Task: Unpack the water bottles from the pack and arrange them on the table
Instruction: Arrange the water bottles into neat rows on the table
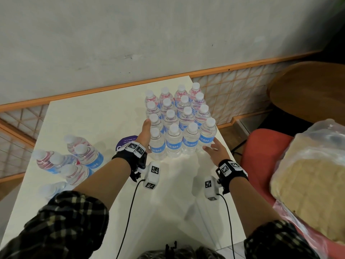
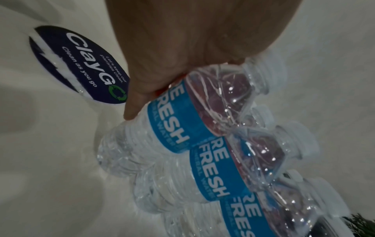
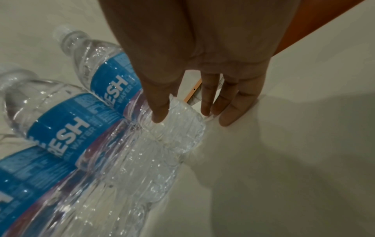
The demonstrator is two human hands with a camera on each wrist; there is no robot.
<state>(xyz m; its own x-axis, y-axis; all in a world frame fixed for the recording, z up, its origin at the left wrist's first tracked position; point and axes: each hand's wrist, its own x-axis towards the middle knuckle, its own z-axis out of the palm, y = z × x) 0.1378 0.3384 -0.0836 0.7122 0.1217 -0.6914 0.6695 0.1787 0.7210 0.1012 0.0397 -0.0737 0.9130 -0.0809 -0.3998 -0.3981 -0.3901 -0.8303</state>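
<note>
A tight block of several upright water bottles (image 1: 179, 124) with blue labels and white caps stands at the far right of the white table (image 1: 168, 206). My left hand (image 1: 146, 130) lies flat against the block's left side; its thumb (image 2: 131, 107) rests on the front-left bottle (image 2: 162, 136), the other fingers are hidden. My right hand (image 1: 214, 149) is at the block's front-right corner with fingers spread. In the right wrist view its thumb (image 3: 160, 112) touches the base of the corner bottle (image 3: 182, 133) and the straight fingertips (image 3: 231, 115) meet the tabletop.
Several loose bottles (image 1: 74, 159) stand bunched at the table's left. A dark round sticker (image 1: 127, 143) lies on the table beside my left wrist. A red chair (image 1: 261, 146), a filled plastic bag (image 1: 308, 174) and a round wooden table (image 1: 308, 90) are to the right.
</note>
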